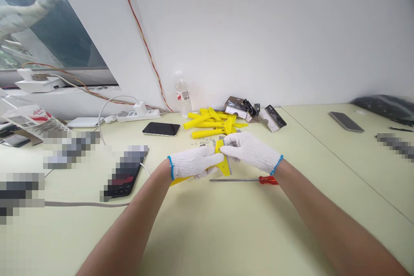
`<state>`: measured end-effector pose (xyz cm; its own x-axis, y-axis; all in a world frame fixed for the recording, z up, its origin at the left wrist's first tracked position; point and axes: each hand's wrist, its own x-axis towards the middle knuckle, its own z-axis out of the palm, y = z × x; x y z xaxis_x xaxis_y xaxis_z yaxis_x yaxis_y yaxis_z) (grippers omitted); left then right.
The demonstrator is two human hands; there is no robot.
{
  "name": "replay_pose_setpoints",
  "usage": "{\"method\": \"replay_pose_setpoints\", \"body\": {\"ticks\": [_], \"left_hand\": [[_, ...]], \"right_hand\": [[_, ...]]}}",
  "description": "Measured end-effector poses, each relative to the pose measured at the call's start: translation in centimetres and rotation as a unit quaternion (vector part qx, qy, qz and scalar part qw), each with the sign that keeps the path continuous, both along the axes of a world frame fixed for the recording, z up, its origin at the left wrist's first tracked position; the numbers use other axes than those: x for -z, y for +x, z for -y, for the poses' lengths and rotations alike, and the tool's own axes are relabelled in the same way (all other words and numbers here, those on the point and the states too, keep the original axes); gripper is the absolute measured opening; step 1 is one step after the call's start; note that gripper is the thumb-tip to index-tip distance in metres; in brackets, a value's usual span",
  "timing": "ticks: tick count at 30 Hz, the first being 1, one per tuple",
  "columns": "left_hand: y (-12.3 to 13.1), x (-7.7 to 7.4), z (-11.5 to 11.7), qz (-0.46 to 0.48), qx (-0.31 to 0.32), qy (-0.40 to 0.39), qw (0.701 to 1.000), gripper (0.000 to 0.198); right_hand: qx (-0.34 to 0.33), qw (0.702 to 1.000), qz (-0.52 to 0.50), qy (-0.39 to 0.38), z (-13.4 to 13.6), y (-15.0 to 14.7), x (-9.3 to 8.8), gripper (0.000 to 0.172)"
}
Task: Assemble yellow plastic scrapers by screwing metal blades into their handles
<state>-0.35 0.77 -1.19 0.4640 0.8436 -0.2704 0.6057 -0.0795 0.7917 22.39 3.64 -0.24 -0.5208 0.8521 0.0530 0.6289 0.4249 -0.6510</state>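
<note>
Both hands wear white knit gloves with blue cuffs. My left hand [193, 163] is closed round the handle of a yellow plastic scraper [224, 166], whose handle end sticks out below the palm. My right hand [249, 150] pinches the scraper's head from the right, where a grey blade shows. The two hands meet over the table's middle. A screwdriver with a red handle [246, 180] lies on the table just below them. A scatter of small screws [205, 141] lies just beyond the hands.
A pile of yellow scrapers [211, 123] lies behind, with small boxes [255, 112] and a water bottle [183, 95] by the wall. Phones [161, 129] [346, 121] lie on the pale green table [226, 224]. A power strip [137, 115] and cables sit at the left.
</note>
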Motion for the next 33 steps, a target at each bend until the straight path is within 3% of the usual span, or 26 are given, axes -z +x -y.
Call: {"method": "replay_pose_setpoints", "body": {"ticks": [3,8,13,19,27,33], "left_hand": [[0.1,0.2,-0.4,-0.018,0.028,0.001,0.999,0.048],[1.1,0.0,-0.9,-0.108,-0.044,0.129,0.985,0.055],[1.7,-0.4,-0.6,-0.094,-0.031,0.183,0.978,0.046],[1.7,-0.8,-0.3,-0.083,-0.028,0.180,0.980,0.042],[1.3,-1.0,-0.5,-0.069,-0.015,0.173,0.982,0.048],[1.3,-0.9,-0.5,-0.080,-0.017,0.176,0.981,0.048]], "right_hand": [[0.026,0.999,-0.003,0.028,-0.2,-0.1,0.3,0.051],[0.058,0.995,-0.046,0.061,-0.8,0.2,1.0,0.051],[0.045,0.995,-0.070,0.059,-1.6,0.9,1.9,0.052],[0.042,0.995,-0.074,0.042,-1.8,1.3,2.3,0.051],[0.007,0.998,-0.062,-0.011,-1.2,1.1,1.1,0.048],[0.038,0.997,-0.055,0.028,-1.0,0.9,1.3,0.049]]}}
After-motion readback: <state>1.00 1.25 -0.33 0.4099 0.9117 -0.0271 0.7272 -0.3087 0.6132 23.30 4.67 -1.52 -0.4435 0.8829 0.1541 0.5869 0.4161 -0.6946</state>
